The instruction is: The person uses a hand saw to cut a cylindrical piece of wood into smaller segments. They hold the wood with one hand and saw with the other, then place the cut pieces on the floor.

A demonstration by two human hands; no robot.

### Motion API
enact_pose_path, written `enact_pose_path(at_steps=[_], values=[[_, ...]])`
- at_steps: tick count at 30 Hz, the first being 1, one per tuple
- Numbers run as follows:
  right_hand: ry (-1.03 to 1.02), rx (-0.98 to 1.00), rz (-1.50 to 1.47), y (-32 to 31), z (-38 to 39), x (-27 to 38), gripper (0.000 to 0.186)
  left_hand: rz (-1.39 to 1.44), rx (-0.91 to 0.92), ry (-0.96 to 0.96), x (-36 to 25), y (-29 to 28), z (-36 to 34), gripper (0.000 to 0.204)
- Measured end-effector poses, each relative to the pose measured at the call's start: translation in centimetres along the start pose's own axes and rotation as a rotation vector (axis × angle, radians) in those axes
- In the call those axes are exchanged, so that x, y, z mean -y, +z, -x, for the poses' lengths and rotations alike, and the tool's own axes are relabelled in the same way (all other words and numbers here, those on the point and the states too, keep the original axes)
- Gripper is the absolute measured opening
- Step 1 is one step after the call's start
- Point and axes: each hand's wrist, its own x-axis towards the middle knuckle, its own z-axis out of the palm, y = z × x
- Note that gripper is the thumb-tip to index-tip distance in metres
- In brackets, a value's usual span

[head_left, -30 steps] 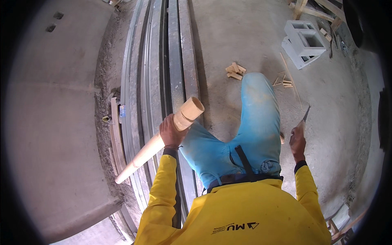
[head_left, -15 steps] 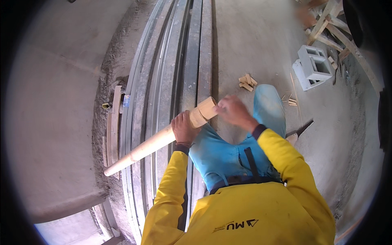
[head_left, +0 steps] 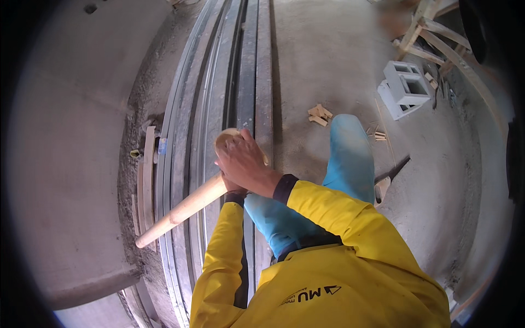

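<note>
A long, tapered, pale wooden pole (head_left: 183, 211) lies slantwise over the metal beams, its thin end to the lower left and its thick end close to my knees. My right hand (head_left: 247, 163) is closed over the thick end, its fingers bent across the wood and hiding most of it. Below it, my left hand (head_left: 234, 186) grips the pole from underneath; only a small part near the wrist shows.
Long grey metal beams (head_left: 249, 82) run away from me under the pole. Wood offcuts (head_left: 319, 115) lie on the concrete floor. To my right are a handsaw (head_left: 384, 189), grey hollow blocks (head_left: 406, 85) and a timber frame (head_left: 429, 33). Planks (head_left: 147, 180) lean at the left.
My right hand has moved left from beside the pole's thick end onto it, covering my left hand. The thick end has shifted left, and the pole is tilted more steeply.
</note>
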Motion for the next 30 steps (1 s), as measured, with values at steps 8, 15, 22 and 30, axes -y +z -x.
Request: enact_pose_path(at_steps=[8,15,22,30], values=[[0.385,0.092,-0.139,-9.8,5.5,-20.7,0.022,0.015,0.083,-0.220,0.1,-7.0,-10.1,0.085],[0.930,-0.193,-0.826,-14.5,15.7,-32.3,0.038,-0.189,0.003,-0.188,0.3,-4.4,-11.0,0.103],[1.077,-0.042,-0.559,-12.3,25.2,-39.2,0.041,0.283,0.611,0.620,-11.9,-9.1,-3.4,0.077],[1.029,-0.169,-0.495,-12.8,26.6,-39.2,0.045,-0.739,0.338,-0.057,-5.5,-9.7,-21.2,0.056]])
